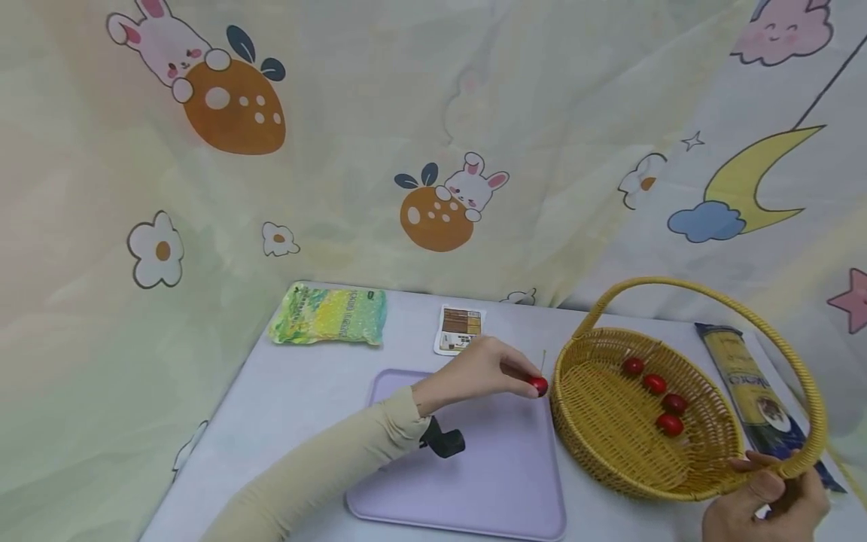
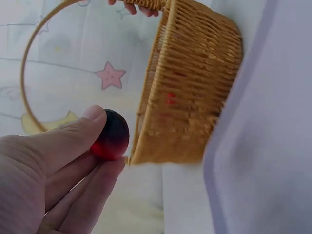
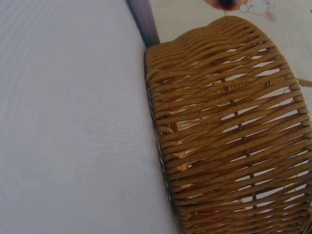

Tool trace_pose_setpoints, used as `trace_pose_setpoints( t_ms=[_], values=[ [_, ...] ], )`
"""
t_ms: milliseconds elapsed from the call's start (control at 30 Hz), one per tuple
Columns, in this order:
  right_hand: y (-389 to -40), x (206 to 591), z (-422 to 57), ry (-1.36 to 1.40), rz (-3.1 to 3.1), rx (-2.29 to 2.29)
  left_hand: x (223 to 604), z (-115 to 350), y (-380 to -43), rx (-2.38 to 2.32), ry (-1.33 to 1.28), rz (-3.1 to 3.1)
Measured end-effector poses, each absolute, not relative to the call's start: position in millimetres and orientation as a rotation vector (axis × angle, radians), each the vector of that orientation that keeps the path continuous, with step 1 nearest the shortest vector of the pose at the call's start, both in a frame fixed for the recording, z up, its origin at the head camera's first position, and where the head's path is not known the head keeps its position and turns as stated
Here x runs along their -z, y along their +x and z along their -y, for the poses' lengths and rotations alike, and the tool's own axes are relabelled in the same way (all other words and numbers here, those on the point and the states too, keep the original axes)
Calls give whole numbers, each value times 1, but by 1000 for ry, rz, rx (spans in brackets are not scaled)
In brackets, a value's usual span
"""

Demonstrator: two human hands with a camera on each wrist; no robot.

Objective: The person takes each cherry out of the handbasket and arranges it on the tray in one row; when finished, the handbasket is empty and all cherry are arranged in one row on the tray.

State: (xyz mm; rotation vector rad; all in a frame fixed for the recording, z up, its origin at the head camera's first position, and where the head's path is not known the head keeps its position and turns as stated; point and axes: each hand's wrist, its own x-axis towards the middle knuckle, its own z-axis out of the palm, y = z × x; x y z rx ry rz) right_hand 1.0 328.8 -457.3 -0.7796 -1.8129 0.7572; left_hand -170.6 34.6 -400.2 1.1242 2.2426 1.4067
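Over the right edge of the lilac tray (image 1: 501,485), my left hand (image 1: 481,369) pinches a dark red cherry (image 1: 538,386) between thumb and fingers, its thin stem pointing up. In the left wrist view this cherry (image 2: 111,139) shows in front of the wicker basket (image 2: 192,92). The yellow basket (image 1: 603,421) stands right of the tray with its handle up, and several red cherries (image 1: 654,384) lie inside, toward its right side. My right hand (image 1: 768,504) grips the basket at the near foot of its handle. The right wrist view shows the woven wall (image 3: 229,136).
A green and yellow packet (image 1: 330,315) lies at the back left of the white table (image 1: 291,421). A small brown and white card-like packet (image 1: 460,327) is behind the tray. Beyond the basket lies a long yellow and blue package (image 1: 752,384). A patterned cloth (image 1: 352,143) hangs behind.
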Motion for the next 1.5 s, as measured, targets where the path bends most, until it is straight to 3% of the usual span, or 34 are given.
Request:
trace_pose_setpoints(
  t_ms=[800, 1200, 1500],
  values=[
    [2, 460, -339, -647, 1743, -719, 440, 99, -114, -1593, 699, -2473],
    [1, 458, -336, -704, 1805, -733, 463, 134, -103, -1463, 880, -2524],
    [1, 458, -331, -754, 1813, -770, 473, 144, -102, -1265, 1187, -2634]
  ],
)
